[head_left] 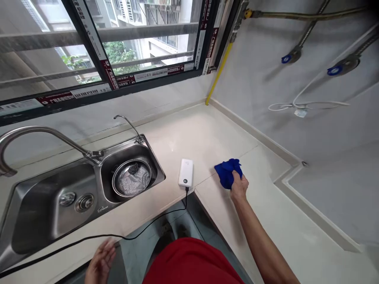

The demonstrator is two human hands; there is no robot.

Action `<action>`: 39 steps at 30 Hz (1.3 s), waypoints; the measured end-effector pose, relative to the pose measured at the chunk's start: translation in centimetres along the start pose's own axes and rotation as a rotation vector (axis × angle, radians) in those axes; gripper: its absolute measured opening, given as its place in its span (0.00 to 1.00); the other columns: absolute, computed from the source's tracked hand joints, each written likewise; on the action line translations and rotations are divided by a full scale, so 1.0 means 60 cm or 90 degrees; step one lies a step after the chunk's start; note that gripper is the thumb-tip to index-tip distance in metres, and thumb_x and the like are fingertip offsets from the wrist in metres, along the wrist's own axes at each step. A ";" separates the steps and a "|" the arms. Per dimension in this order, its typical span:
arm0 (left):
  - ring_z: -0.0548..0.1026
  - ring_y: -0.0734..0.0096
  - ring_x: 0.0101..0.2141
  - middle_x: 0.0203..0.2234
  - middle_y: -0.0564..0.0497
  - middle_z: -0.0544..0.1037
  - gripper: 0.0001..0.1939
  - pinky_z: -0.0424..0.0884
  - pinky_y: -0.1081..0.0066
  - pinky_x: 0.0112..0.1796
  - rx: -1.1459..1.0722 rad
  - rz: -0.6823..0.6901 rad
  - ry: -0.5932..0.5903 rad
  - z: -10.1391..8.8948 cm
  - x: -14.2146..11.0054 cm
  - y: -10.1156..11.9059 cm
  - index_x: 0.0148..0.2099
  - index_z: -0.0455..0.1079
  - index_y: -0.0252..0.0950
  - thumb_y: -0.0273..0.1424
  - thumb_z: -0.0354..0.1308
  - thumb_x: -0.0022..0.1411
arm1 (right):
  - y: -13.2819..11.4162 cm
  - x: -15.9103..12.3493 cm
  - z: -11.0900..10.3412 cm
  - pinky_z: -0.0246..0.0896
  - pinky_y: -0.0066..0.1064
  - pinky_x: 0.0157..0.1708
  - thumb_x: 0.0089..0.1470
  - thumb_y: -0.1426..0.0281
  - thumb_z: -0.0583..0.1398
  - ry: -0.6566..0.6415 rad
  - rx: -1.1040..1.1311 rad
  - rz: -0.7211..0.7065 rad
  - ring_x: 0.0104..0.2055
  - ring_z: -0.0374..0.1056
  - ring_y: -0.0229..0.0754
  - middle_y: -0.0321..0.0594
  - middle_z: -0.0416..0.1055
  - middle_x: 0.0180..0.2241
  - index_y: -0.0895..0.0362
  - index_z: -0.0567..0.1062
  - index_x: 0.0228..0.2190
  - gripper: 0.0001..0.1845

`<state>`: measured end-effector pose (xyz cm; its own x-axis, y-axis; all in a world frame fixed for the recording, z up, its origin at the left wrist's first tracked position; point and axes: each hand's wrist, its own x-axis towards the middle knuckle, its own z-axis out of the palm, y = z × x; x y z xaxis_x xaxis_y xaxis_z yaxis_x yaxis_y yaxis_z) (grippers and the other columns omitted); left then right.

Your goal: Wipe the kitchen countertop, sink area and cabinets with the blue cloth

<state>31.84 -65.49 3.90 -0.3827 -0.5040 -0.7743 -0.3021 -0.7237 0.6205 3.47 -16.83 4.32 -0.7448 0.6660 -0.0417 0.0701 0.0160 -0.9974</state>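
A crumpled blue cloth (pixel 227 173) lies on the pale countertop (pixel 266 205), bunched under the fingers of my right hand (pixel 239 185), which is closed on it. My right arm reaches in from the lower right. Low at the left, in front of the counter edge, my left hand (pixel 102 258) hangs with loosely curled fingers and nothing in it; it is slightly blurred. Left of the cloth sits a white power bank (pixel 186 172) with a black cable (pixel 142 232) plugged into its near end.
A double steel sink (pixel 102 197) with a large faucet (pixel 50 132) and a thin tap (pixel 128 121) is at left. A round basin (pixel 146 188) with mesh-like items sits in one bowl. A yellow pipe (pixel 219 73) rises in the corner; the cable crosses the front edge.
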 end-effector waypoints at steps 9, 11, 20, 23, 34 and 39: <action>0.77 0.72 0.42 0.42 0.53 0.79 0.22 0.59 0.62 0.66 -0.068 0.097 0.001 0.062 0.010 0.029 0.45 0.73 0.39 0.27 0.60 0.43 | -0.022 -0.286 0.161 0.62 0.47 0.62 0.60 0.64 0.56 -0.613 -0.048 -0.387 0.60 0.67 0.50 0.47 0.73 0.57 0.57 0.72 0.58 0.26; 0.77 0.67 0.43 0.43 0.51 0.79 0.24 0.57 0.55 0.67 -0.016 0.147 -0.020 0.074 0.017 0.034 0.46 0.71 0.39 0.31 0.63 0.43 | 0.017 -0.326 0.181 0.52 0.54 0.67 0.58 0.66 0.57 -0.771 -0.156 -0.562 0.67 0.59 0.55 0.48 0.68 0.62 0.57 0.71 0.59 0.28; 0.78 0.54 0.45 0.46 0.41 0.78 0.31 0.70 0.50 0.59 0.381 0.470 -0.199 0.210 0.075 0.063 0.49 0.72 0.35 0.52 0.64 0.49 | 0.065 -0.317 0.178 0.56 0.51 0.66 0.58 0.68 0.58 -0.843 -0.183 -0.607 0.67 0.61 0.51 0.49 0.71 0.59 0.58 0.74 0.54 0.23; 0.75 0.57 0.52 0.49 0.44 0.78 0.21 0.67 0.53 0.61 0.669 0.799 -0.301 0.261 0.077 0.058 0.51 0.75 0.37 0.44 0.53 0.65 | 0.051 -0.284 0.121 0.71 0.39 0.55 0.61 0.73 0.53 -0.706 -0.087 -0.506 0.53 0.74 0.42 0.46 0.78 0.50 0.57 0.76 0.51 0.19; 0.48 0.53 0.70 0.68 0.39 0.55 0.25 0.54 0.50 0.67 0.957 1.195 -0.320 0.333 0.065 -0.085 0.67 0.60 0.29 0.32 0.45 0.72 | 0.061 -0.041 -0.064 0.74 0.35 0.42 0.61 0.67 0.53 -0.257 -0.243 -0.423 0.37 0.77 0.40 0.40 0.81 0.36 0.55 0.79 0.40 0.15; 0.49 0.36 0.68 0.67 0.30 0.54 0.31 0.48 0.34 0.64 0.965 1.039 0.002 0.344 0.053 -0.136 0.67 0.59 0.22 0.41 0.41 0.73 | 0.112 0.036 -0.050 0.68 0.39 0.47 0.57 0.72 0.50 -0.203 -0.394 -0.475 0.46 0.72 0.45 0.45 0.79 0.44 0.57 0.79 0.42 0.19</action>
<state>15.09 -51.46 -1.04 -0.9277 -0.1120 0.3561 -0.0665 0.9883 0.1376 4.32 -13.07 -2.31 -0.8750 0.1001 0.4737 -0.2210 0.7880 -0.5747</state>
